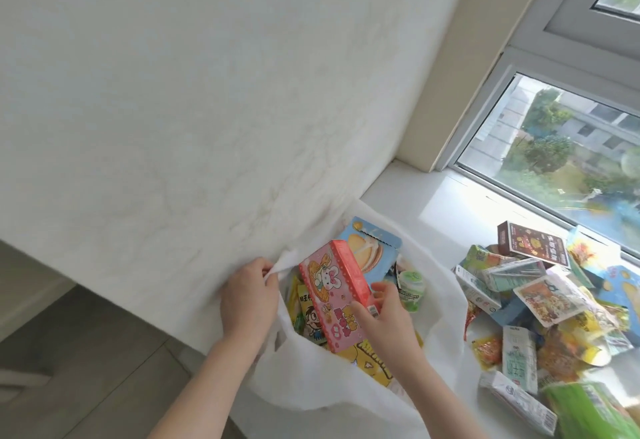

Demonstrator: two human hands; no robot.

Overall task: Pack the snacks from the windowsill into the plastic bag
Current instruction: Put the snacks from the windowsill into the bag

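"Snacks (530,300) lie in a big pile just right of our plastic bag (311,383). How far along are we?"

"Not far, we think. Inside the bag we see a blue box (377,248), a green tub (410,283) and some yellow packets (360,360)."

"What are our hands doing?"

"Our left hand (249,296) pinches the bag's rim on the bag's left side and holds the mouth wide. Our right hand (381,310) has its fingers curled round a pink box (332,286), right over the bag's mouth. The box is tilted, with its low end down among the things inside."

"So what is left?"

"Lots! The pile on the windowsill (426,193) looks bigger than what is in the bag. We guess less than half is packed. The pink box goes in, then the whole pile must follow."
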